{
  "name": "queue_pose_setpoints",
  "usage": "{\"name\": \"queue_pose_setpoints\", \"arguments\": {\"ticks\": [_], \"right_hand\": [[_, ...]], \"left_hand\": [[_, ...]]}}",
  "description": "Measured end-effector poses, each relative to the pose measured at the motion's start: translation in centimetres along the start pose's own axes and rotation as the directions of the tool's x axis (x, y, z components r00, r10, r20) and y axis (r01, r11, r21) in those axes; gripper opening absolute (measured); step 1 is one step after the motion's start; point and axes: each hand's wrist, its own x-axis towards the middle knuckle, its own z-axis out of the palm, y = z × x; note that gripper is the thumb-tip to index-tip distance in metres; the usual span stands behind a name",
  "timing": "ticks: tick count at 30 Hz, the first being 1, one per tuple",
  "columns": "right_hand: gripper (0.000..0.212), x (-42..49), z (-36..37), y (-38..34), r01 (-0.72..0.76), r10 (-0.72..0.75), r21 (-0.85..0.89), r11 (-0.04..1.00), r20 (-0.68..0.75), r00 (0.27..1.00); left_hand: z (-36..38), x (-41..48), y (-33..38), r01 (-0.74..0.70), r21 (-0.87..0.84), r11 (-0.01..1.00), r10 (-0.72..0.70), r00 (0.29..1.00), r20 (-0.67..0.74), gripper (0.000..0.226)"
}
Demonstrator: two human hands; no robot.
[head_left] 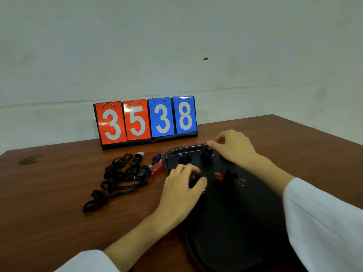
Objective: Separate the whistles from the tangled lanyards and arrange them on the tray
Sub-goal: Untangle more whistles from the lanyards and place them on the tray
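Observation:
A black tray [231,222] lies on the brown table, right of centre. Two blue whistles [185,159] [207,154] sit near its far edge, and a red-and-black whistle [225,176] with a key ring lies in its middle. My left hand [181,188] rests at the tray's left side, fingers closed on a black whistle [194,181]. My right hand [233,148] hovers over the tray's far rim, fingers pinched beside the second blue whistle. Tangled black lanyards [119,177] lie left of the tray, with a red whistle [157,166] and dark whistles among them.
A flip scoreboard [145,121] reading 35 and 38 stands at the back of the table against the wall. The table's right edge [324,130] runs diagonally behind my right hand. A greenish stain [29,160] marks the far left.

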Motion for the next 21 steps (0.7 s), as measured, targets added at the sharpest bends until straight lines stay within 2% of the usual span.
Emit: {"name": "queue_pose_setpoints", "arguments": {"ticks": [2, 3, 5, 7, 9, 14, 21], "right_hand": [[0.045, -1.9, -1.5, 0.2, 0.009, -0.009, -0.001, 1.000, 0.206, 0.979], [0.053, -2.9, -2.0, 0.3, 0.011, -0.006, -0.015, 1.000, 0.330, 0.944], [0.069, -4.7, -2.1, 0.2, 0.022, -0.001, -0.040, 0.999, 0.461, 0.887], [0.069, -5.6, -1.5, 0.3, 0.034, -0.009, -0.052, 0.998, 0.422, 0.907], [0.060, -5.8, -0.8, 0.4, 0.042, -0.018, -0.067, 0.997, 0.326, 0.945], [0.059, -6.1, 0.1, 0.4, -0.030, 0.042, -0.062, 0.998, 0.193, 0.980], [0.065, -6.0, -0.6, 0.3, -0.071, 0.090, -0.090, 0.993, 0.218, 0.972]], "left_hand": [[-0.2, 0.1, 0.1, 0.007, 0.042, 0.999, -0.009, 0.999, 0.051, 0.032], [-0.3, 0.1, 0.2, 0.020, 0.043, 0.999, -0.023, 0.997, 0.077, 0.035], [-0.7, 0.2, 0.5, 0.072, 0.006, 0.997, -0.072, 0.989, 0.127, 0.041], [-1.0, 0.3, 0.6, 0.097, 0.013, 0.995, -0.098, 0.981, 0.169, 0.049], [-1.0, 0.2, 0.5, 0.071, 0.062, 0.996, -0.081, 0.977, 0.195, 0.054], [-0.9, 0.0, 0.3, 0.070, 0.019, 0.997, -0.072, 0.983, 0.170, 0.055], [-0.8, 0.1, 0.0, 0.033, 0.046, 0.998, -0.040, 0.987, 0.154, 0.074]]}}
